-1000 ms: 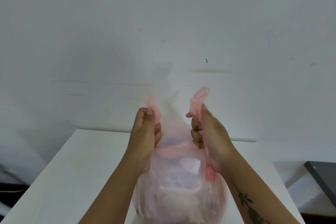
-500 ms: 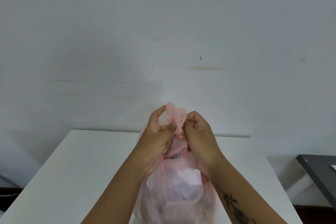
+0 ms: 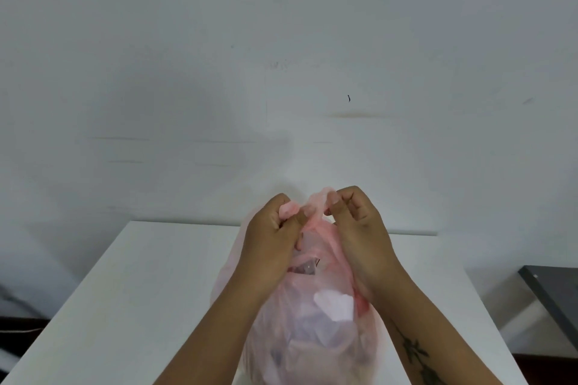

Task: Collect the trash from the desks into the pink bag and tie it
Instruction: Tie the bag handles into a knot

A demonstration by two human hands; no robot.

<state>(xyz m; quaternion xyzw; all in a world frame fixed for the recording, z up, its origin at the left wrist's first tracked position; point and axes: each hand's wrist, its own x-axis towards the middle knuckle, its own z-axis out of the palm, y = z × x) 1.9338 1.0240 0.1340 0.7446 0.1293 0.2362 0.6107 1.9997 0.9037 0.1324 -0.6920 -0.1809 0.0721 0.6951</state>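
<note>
A translucent pink bag (image 3: 312, 331), full of crumpled trash, stands on a white desk (image 3: 140, 291) set against a pale wall (image 3: 281, 40). Both hands meet above its mouth. The left hand (image 3: 275, 241) has its fingers curled, pinching one gathered handle strip of the bag. The right hand (image 3: 359, 228) pinches the other strip between thumb and curled fingers, just beside the left. The two strips cross between the fingertips. A dark tabletop (image 3: 553, 294) shows at the right edge.

Forearms reach forward; left hand (image 3: 275, 236) and right hand (image 3: 359, 233), side by side, curled fingers pinching the pink bag (image 3: 316, 341) top.
</note>
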